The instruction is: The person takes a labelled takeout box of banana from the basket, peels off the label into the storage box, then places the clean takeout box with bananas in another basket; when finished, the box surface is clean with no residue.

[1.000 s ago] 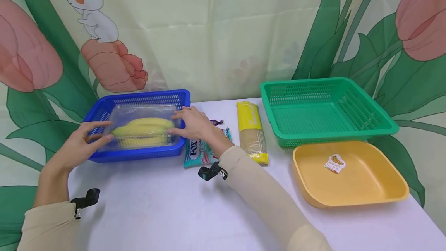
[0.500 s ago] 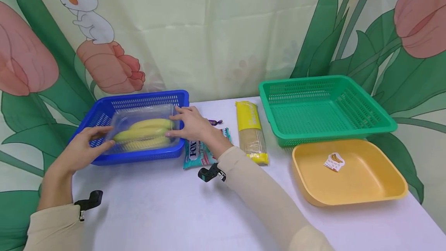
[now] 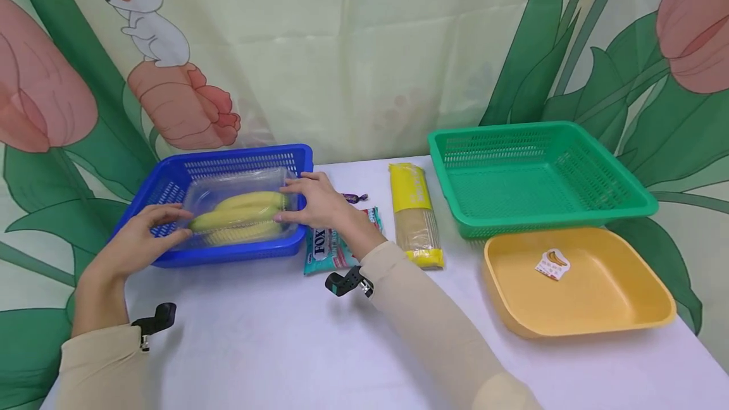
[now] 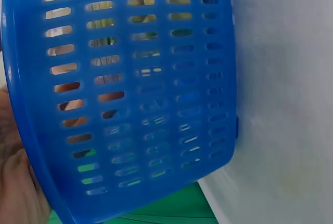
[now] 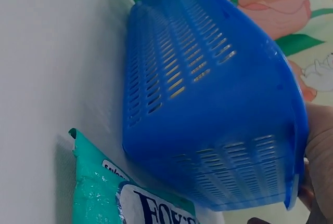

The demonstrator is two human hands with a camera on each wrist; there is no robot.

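A clear plastic box (image 3: 211,190) with yellow-green bananas (image 3: 239,214) inside it sits in the blue basket (image 3: 171,162), slightly askew to the rim. My left hand (image 3: 132,242) holds the box's left end, thumb toward the front and fingers behind. At the opposite end my right hand (image 3: 319,204) grips the box, its thumb overlapping the banana tips in the head view. Both wrist views look mostly at the outer basket wall (image 4: 156,94), which hides the box. In the right wrist view, part of the right hand (image 5: 318,146) shows beyond the rim.
Beside the basket lie a teal FOX'S packet (image 3: 327,252), partly under my right forearm, and a purple-wrapped sweet (image 3: 355,197). A yellow-ended noodle pack (image 3: 414,217) follows. To the right stand a green basket (image 3: 501,188) and a yellow tub (image 3: 604,290) holding a banana label (image 3: 552,264).
The box's left end has shifted a little right within the blue basket, and my left hand has moved right with it. My right hand keeps its place at the other end.
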